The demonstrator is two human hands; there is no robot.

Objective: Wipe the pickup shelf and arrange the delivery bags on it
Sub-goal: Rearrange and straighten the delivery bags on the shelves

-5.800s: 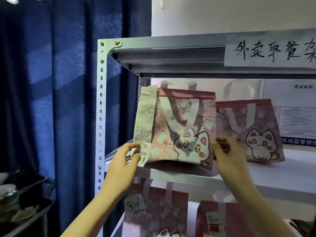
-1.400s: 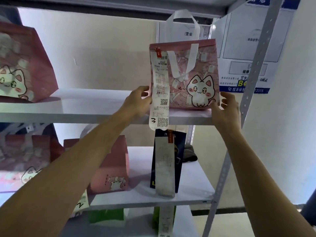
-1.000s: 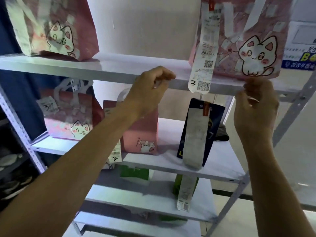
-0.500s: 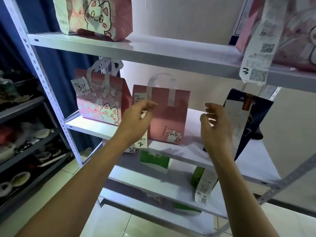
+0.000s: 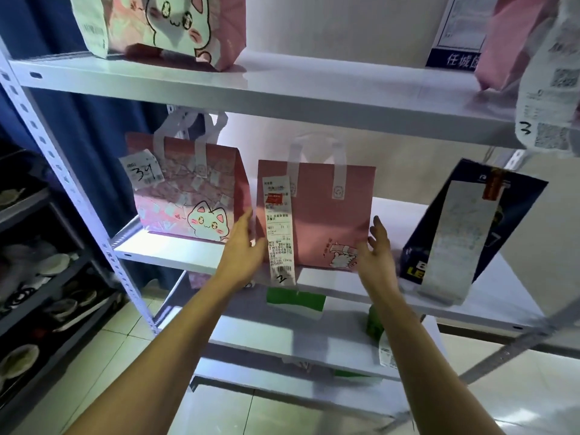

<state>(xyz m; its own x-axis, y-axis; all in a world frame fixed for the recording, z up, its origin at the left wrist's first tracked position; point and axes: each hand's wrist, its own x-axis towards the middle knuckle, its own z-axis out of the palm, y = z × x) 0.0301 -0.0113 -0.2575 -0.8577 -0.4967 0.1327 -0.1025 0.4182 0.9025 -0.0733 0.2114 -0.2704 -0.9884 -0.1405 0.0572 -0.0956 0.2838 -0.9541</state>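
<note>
A plain pink delivery bag [image 5: 323,221] with a long receipt marked 2 stands on the middle shelf [image 5: 175,251] of the white metal rack. My left hand [image 5: 243,249] lies flat against the bag's left side, fingers straight. My right hand [image 5: 378,251] is at the bag's lower right corner with fingers straight; whether it touches the bag I cannot tell. A pink cat-print bag [image 5: 188,196] tagged 34 stands to the left. A dark blue bag [image 5: 470,227] with a long receipt leans at the right.
The upper shelf [image 5: 314,86] carries a cat-print bag [image 5: 163,23] at left and a pink bag [image 5: 514,42] with a receipt marked 3 at right. Green bags [image 5: 296,304] sit on the lower shelf. A dark rack [image 5: 40,277] with dishes stands at left, beside a blue curtain.
My hands left the bag on the upper shelf, dropped to the middle shelf and closed in on both sides of the plain pink bag. The view tilted downward.
</note>
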